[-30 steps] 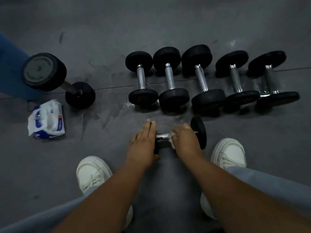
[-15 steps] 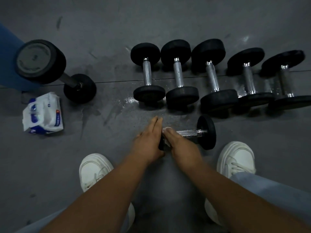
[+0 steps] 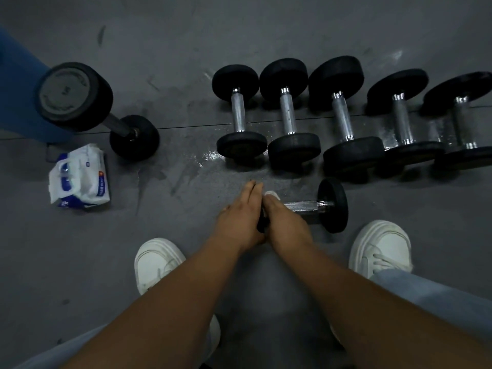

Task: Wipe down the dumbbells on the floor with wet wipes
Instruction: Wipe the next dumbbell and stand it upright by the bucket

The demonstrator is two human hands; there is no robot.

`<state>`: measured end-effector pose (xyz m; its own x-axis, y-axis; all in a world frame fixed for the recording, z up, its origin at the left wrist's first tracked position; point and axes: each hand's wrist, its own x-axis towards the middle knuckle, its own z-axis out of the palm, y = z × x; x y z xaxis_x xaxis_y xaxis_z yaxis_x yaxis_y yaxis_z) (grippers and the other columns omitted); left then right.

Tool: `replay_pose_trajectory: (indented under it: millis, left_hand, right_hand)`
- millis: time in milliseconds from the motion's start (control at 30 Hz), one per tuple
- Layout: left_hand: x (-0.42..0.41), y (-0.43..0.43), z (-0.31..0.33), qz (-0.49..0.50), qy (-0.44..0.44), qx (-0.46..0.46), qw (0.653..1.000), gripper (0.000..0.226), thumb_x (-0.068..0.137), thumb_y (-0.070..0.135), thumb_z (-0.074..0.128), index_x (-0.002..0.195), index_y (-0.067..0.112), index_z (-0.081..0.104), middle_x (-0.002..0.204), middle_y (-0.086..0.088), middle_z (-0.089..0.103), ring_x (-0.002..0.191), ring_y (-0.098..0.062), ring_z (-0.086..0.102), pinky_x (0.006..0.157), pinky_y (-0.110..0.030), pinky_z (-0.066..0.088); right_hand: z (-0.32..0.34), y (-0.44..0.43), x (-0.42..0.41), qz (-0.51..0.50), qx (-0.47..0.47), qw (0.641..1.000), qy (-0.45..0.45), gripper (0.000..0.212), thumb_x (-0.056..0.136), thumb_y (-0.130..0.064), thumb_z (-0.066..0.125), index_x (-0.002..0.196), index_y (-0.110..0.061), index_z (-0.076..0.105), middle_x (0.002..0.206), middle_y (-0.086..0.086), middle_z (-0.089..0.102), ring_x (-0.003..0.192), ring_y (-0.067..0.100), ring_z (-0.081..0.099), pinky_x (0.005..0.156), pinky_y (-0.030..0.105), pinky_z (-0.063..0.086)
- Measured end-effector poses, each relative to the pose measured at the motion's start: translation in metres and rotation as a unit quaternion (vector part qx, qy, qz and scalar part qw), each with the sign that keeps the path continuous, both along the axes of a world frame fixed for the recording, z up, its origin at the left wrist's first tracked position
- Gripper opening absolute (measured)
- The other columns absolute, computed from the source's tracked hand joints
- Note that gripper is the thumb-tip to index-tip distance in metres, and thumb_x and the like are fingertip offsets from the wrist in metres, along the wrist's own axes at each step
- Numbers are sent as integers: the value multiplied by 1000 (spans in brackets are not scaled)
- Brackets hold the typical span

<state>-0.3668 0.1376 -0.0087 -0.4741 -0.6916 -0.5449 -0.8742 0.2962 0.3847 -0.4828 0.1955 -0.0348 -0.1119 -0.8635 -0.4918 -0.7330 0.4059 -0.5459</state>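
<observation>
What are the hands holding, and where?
The right hand grips a wet wipe around the handle of the small dumbbell, near its left end. The left hand presses flat on that end's weight.

A person's left grip (image 3: 237, 225) rests flat-fingered on the left plate of a small dumbbell (image 3: 306, 206) on the grey floor (image 3: 186, 49), while the right grip (image 3: 285, 222) curls a white wet wipe (image 3: 271, 194) round its handle. Five more dumbbells (image 3: 288, 115) lie in a row just beyond; a wipes pack (image 3: 80, 179) sits at left.
</observation>
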Motion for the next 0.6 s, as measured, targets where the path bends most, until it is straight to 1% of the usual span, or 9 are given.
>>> replay_pose_trajectory:
  millis: [67, 100, 133, 200, 267, 367, 433, 533, 600]
  left_hand:
    - [-1, 2, 2, 8, 6, 9, 1000, 113, 76, 37, 78, 157, 23, 0, 164, 7, -10, 143, -26, 32, 108, -46, 35]
    - [-1, 2, 2, 12, 8, 14, 1000, 113, 76, 36, 78, 156, 23, 0, 164, 7, -10, 142, -26, 33, 107, -46, 37]
    - [-2, 2, 1, 13, 7, 18, 1000, 114, 75, 35, 79, 156, 23, 0, 164, 8, -10, 141, -27, 35, 107, -47, 38]
    - [-3, -2, 0, 10, -2, 24, 1000, 116, 72, 29, 81, 156, 23, 1, 164, 8, -10, 140, -29, 37, 105, -48, 41]
    - [-3, -6, -1, 4, -14, 30, 999, 118, 70, 25, 82, 156, 23, 0, 164, 8, -10, 140, -29, 37, 104, -47, 43]
    - [-4, -10, 0, 4, -11, 38, 999, 119, 70, 26, 82, 156, 23, -1, 164, 8, -11, 141, -27, 35, 104, -48, 43]
    - [-5, -12, -1, 7, -6, 41, 999, 119, 70, 26, 82, 156, 23, 0, 163, 9, -9, 141, -26, 35, 103, -47, 43]
    - [-3, -11, -4, 2, -5, 35, 999, 121, 67, 26, 84, 155, 23, 2, 162, 12, -6, 137, -27, 41, 100, -48, 46]
    - [-3, -9, -5, 2, -1, 32, 999, 121, 66, 26, 85, 155, 23, 3, 161, 13, -5, 135, -28, 42, 98, -49, 47]
  right_hand:
    - [9, 11, 6, 12, -22, 998, 54, 44, 94, -58, 34, 119, -35, 61, 109, -8, 65, 97, 1, 61, 81, 17, 46]
    - [11, 15, 7, -14, -23, 998, 58, 47, 90, -69, 35, 110, -38, 66, 97, -13, 66, 83, -8, 59, 73, 10, 43]
    - [12, 13, 5, -18, -24, 999, 43, 48, 88, -72, 36, 106, -40, 67, 92, -17, 64, 79, -10, 57, 70, 10, 41]
    - [9, 1, -2, 0, -27, 999, 47, 42, 91, -62, 36, 101, -33, 64, 89, -18, 64, 86, 2, 60, 70, 20, 39]
    - [-1, -8, -6, -43, -23, 998, 28, 29, 94, -44, 39, 103, -30, 62, 90, -18, 57, 90, 5, 58, 71, 21, 38]
    - [0, -5, 1, -113, -67, 991, -27, 25, 94, -19, 50, 109, -20, 70, 102, -15, 54, 95, 7, 57, 77, 10, 40]
    - [7, 0, 2, -139, -106, 983, -53, 25, 88, -5, 57, 105, -11, 74, 114, -4, 60, 100, 8, 54, 83, -3, 29]
    - [11, -4, -3, -157, -117, 979, -51, 29, 83, 2, 58, 105, -9, 73, 107, 5, 70, 97, 15, 62, 77, -1, 28]
    - [11, -12, -6, -159, -94, 981, -61, 30, 85, 1, 57, 110, -10, 70, 106, 7, 69, 93, 14, 61, 73, -1, 30]
